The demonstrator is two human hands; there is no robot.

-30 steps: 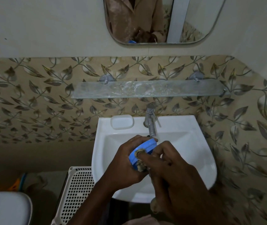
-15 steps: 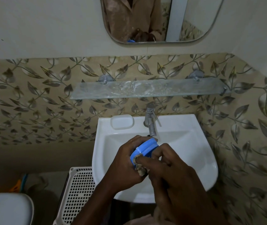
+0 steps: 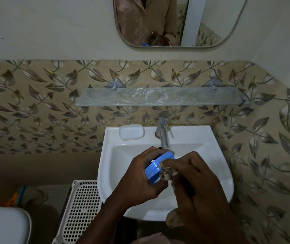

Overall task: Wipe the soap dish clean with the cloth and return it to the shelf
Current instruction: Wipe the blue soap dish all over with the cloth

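Observation:
Over the white sink (image 3: 221,184), my left hand (image 3: 140,178) grips a round blue soap dish (image 3: 153,169), tilted on its edge. My right hand (image 3: 198,180) presses a bunched brownish cloth (image 3: 166,175) against the dish's rim; a loose end of the cloth (image 3: 173,220) hangs below my wrist. The glass shelf (image 3: 158,96) on the leaf-patterned wall above the tap holds nothing.
A steel tap (image 3: 162,132) stands at the back of the sink, just beyond the dish. A white soap bar (image 3: 131,132) lies on the sink's back left ledge. A white perforated basket (image 3: 80,208) sits left of the sink. A mirror (image 3: 175,22) hangs above.
My right hand and the cloth have shifted slightly along the dish's rim, and the dish has tilted a little. Both hands stay over the sink.

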